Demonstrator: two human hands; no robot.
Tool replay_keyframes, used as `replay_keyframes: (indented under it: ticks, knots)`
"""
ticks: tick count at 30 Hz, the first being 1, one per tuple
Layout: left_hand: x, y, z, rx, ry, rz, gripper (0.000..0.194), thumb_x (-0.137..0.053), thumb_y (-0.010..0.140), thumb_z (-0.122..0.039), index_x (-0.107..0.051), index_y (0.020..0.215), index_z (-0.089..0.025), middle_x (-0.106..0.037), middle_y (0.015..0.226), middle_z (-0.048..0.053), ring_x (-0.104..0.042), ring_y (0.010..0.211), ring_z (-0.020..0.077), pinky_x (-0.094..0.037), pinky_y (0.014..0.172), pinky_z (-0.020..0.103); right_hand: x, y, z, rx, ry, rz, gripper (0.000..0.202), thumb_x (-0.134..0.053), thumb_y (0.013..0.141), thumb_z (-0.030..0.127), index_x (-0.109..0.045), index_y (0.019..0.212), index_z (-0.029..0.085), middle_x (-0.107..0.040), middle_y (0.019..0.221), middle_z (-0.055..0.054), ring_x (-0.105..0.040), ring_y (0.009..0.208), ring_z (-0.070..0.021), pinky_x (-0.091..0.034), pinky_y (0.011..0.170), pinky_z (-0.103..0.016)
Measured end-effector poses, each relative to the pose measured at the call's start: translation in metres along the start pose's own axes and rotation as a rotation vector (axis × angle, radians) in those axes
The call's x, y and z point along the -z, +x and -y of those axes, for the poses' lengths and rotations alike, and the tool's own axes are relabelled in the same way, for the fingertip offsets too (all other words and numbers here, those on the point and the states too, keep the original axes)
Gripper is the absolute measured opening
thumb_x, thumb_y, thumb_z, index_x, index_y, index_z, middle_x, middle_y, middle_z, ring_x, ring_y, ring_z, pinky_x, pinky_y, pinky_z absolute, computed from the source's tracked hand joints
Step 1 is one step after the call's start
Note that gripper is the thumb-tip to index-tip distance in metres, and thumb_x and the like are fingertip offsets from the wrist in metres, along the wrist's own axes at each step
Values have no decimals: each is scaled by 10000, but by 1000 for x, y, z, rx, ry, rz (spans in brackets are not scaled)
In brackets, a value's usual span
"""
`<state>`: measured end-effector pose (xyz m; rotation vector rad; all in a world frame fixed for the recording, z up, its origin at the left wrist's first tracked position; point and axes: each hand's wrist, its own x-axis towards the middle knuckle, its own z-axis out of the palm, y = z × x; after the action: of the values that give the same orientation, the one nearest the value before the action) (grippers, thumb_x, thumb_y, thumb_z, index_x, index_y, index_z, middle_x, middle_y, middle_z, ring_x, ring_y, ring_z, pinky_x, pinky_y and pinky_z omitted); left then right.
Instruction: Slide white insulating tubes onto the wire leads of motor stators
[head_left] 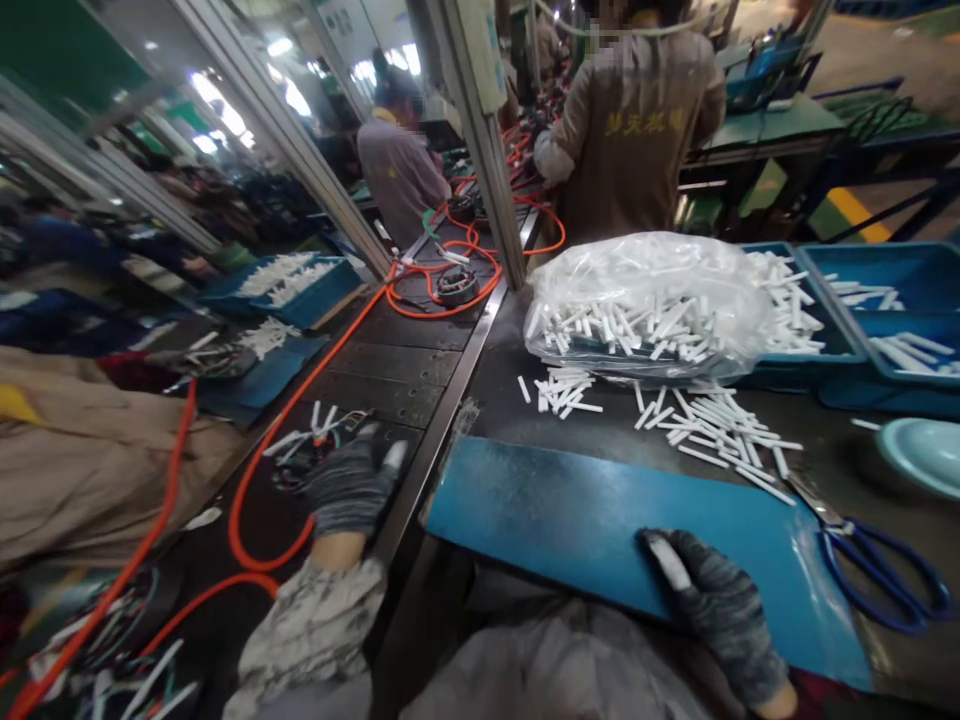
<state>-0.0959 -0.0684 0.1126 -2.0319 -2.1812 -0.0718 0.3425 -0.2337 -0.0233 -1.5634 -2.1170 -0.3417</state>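
Note:
My left hand (351,487), in a grey knitted glove, reaches over the conveyor to a motor stator (300,462) with loose wires and white sleeves. Its fingers bend over the stator's near side, partly hidden, and the thumb stands apart on the right. My right hand (709,600), gloved alike with a pale thumb tip, rests at the front edge of a blue mat (555,500). Nothing shows between its thumb and fingers. Beyond the mat lie loose white sleeves (720,430), and blue-handled scissors (874,570) lie at its right end.
A clear plastic bag (645,300) of white sleeves leans on blue bins (885,270). A pale bowl (926,455) stands at right. An orange hose (247,480) loops along the conveyor around another stator (457,287). A metal post (480,140) rises ahead; co-workers (630,130) stand beyond.

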Motion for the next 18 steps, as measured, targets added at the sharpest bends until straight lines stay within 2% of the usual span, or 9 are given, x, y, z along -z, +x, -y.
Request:
replay_keyframes:
  ticks: [2, 4, 6, 8, 10, 12, 15, 18]
  knots:
    - [-12, 5, -33, -150, -130, -24, 536, -501, 1004, -482, -643, 1384, -131, -743, 1275, 168, -715, 1149, 369, -567, 1011, 496, 3, 3, 1, 40, -66, -20, 459, -455, 949, 13, -805, 1123, 254, -812, 1046, -85, -783, 869, -258, -643, 753, -353]
    - [-28, 12, -69, -268, -220, 1, 478, -566, 985, -437, -656, 1386, -194, -736, 1318, 108, -731, 1143, 301, -584, 1013, 403, 8, 8, 3, 87, -113, -58, 442, -453, 941, 0, -809, 1082, 220, -810, 1012, -102, -779, 832, -261, -641, 729, -351]
    - [-43, 20, -100, -351, -278, -14, 460, -624, 949, -398, -686, 1357, -196, -731, 1327, 113, -716, 1189, 294, -579, 1040, 398, 13, 14, 4, 126, -142, -88, 439, -449, 932, -20, -807, 1050, 204, -811, 985, -100, -777, 807, -250, -639, 709, -336]
    - [-56, 25, -122, -410, -327, -68, 407, -652, 928, -365, -731, 1285, -187, -771, 1227, 123, -720, 1173, 305, -531, 1122, 467, 16, 18, 6, 152, -168, -104, 442, -449, 926, -39, -801, 1033, 207, -814, 970, -85, -778, 798, -237, -638, 698, -321]
    - [-65, 26, -133, -473, -376, -122, 332, -633, 948, -336, -760, 1222, -198, -806, 1096, 106, -757, 1051, 293, -449, 1195, 553, 17, 20, 7, 150, -192, -107, 442, -456, 926, -42, -795, 1028, 222, -816, 963, -68, -780, 796, -228, -640, 695, -314]
    - [-72, 23, -134, -520, -417, -174, 291, -594, 979, -314, -768, 1187, -207, -816, 1043, 87, -773, 932, 262, -387, 1232, 596, 15, 20, 9, 131, -212, -106, 429, -475, 927, -30, -791, 1029, 241, -817, 954, -58, -779, 792, -227, -645, 684, -318]
    - [-79, 16, -130, -547, -442, -224, 267, -567, 999, -292, -766, 1160, -214, -815, 1054, 72, -771, 931, 241, -413, 1220, 576, 12, 16, 13, 97, -211, -109, 423, -499, 918, -25, -783, 1045, 262, -815, 951, -56, -780, 790, -235, -655, 649, -329]
    - [-81, 12, -128, -573, -441, -246, 247, -559, 999, -238, -766, 1132, -220, -812, 1035, 63, -766, 936, 245, -491, 1154, 553, 8, 13, 17, 26, -139, -108, 535, -502, 921, -9, -719, 1273, 330, -817, 993, -41, -790, 823, -257, -681, 650, -367]
